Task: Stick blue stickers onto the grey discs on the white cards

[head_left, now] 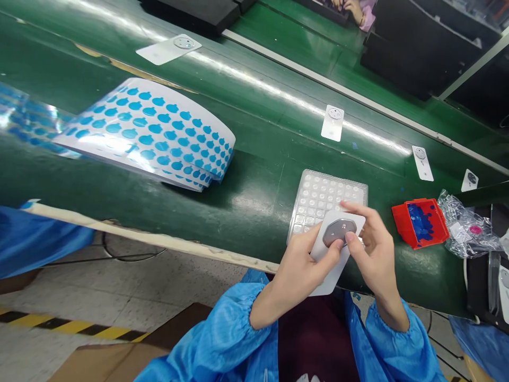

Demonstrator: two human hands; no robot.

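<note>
My left hand (300,270) grips a white card (326,276) that carries a grey metal disc (339,231), with its thumb pressed on the disc's lower edge. My right hand (371,252) is closed around the card's right side, fingertips touching the disc. Both hands hover over the near edge of a green conveyor belt (254,175). Just behind the card lies a clear blister tray (318,199) with several small round pockets.
Curled sheets of blue stickers (159,130) lie left on the belt. A red bin (421,223) of blue scraps and a crumpled plastic bag (465,225) sit right. Several white cards with discs (333,122) ride the belt farther back. Another person's hand (356,10) shows at the top.
</note>
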